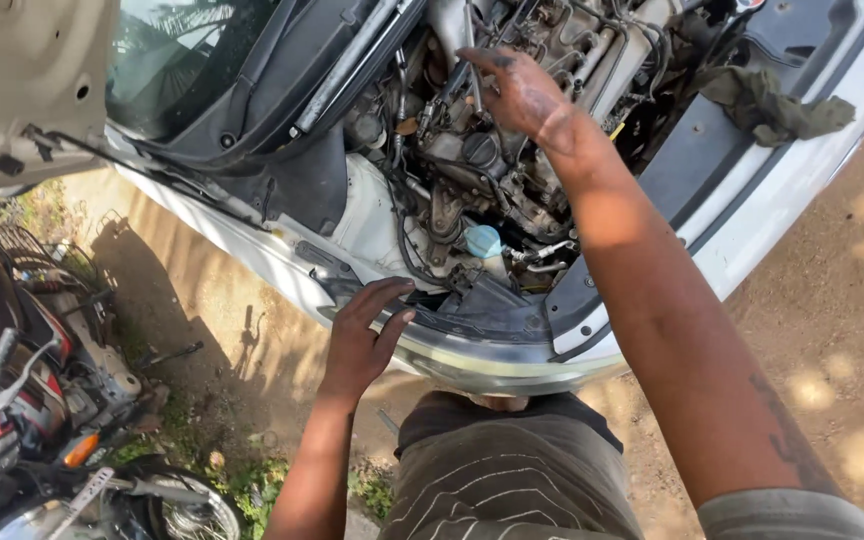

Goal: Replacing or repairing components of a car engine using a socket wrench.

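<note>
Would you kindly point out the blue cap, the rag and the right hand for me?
blue cap (pixel 483 240), head view, on its top.
rag (pixel 774 106), head view, on its crumpled middle.
right hand (pixel 524 92), head view, on the back of the hand.

There is one view only, from a camera worn on the person's head, looking steeply down and forward over the person's own body. It stands close to the work: the striped shirt fills the near bottom edge, and both forearms run up from there into the scene. The open engine bay (pixel 492 150) of a white car lies far and centre, tilted across the frame, with the windscreen (pixel 182 60) at far left. Bare earth ground (pixel 832 300) shows on the right, and a parked motorcycle (pixel 42 400) sits near left. The left hand (pixel 364 335) is near, the right hand (pixel 522 92) far.
</note>
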